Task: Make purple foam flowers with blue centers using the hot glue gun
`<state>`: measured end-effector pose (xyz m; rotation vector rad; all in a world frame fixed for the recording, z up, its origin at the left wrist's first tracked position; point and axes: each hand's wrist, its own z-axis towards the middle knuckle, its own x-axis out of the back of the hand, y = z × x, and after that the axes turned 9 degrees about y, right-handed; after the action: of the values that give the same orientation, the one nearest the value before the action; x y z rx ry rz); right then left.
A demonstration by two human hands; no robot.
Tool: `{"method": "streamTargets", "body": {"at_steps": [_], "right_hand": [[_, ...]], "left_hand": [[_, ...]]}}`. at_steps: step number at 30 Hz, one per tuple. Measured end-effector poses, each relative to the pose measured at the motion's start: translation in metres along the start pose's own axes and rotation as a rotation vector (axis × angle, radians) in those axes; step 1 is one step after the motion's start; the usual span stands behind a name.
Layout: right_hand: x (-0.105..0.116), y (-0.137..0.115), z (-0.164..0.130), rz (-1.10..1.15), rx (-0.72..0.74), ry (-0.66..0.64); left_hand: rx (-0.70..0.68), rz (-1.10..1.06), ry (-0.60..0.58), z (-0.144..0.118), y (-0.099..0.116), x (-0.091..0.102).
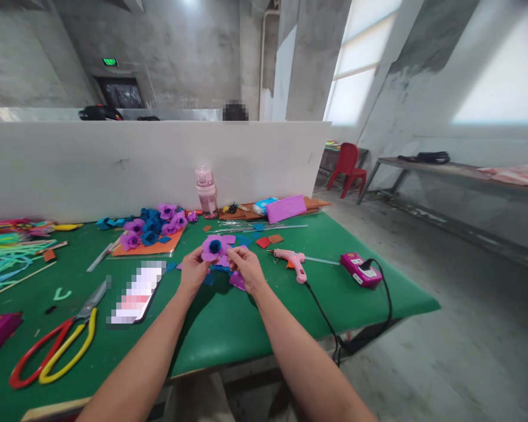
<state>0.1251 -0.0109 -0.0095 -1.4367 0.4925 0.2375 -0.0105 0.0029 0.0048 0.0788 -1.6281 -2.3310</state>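
Observation:
Between my two hands is a paper flower (211,248) with purple outer petals and a dark blue centre. My left hand (194,271) pinches it from the left side. At its right edge, the fingers of my right hand (247,268) are closed on a purple petal; whether that petal is joined to the flower I cannot tell. Loose purple and blue petals lie under and behind the hands. To the right rests a pink glue gun (293,261) with a clear glue stick in its back. Finished-looking purple and blue flowers (152,225) are piled on an orange sheet at the left.
Red-and-yellow-handled scissors (66,343) and a phone (138,293) lie at the left. A magenta power box (361,271) with a black cord sits on the right. A pink bottle (206,192) stands before a white partition (92,164). Coloured strips (13,258) cover the far left.

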Motion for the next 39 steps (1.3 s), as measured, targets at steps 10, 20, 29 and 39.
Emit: {"method": "streamTargets", "body": {"at_steps": [10,20,29,39], "right_hand": [[0.000,-0.001,-0.003,-0.033,0.004,-0.054],[-0.001,-0.002,-0.003,-0.008,0.005,-0.052],[0.001,-0.001,-0.002,0.034,-0.086,-0.061],[0.011,0.012,0.007,-0.027,0.036,0.168]], "left_hand": [[-0.078,0.055,-0.064,0.001,-0.011,-0.001],[-0.101,0.090,-0.079,0.002,-0.014,-0.001],[-0.134,0.086,-0.059,0.002,-0.013,0.000],[-0.366,-0.092,0.125,0.012,-0.010,0.015]]}}
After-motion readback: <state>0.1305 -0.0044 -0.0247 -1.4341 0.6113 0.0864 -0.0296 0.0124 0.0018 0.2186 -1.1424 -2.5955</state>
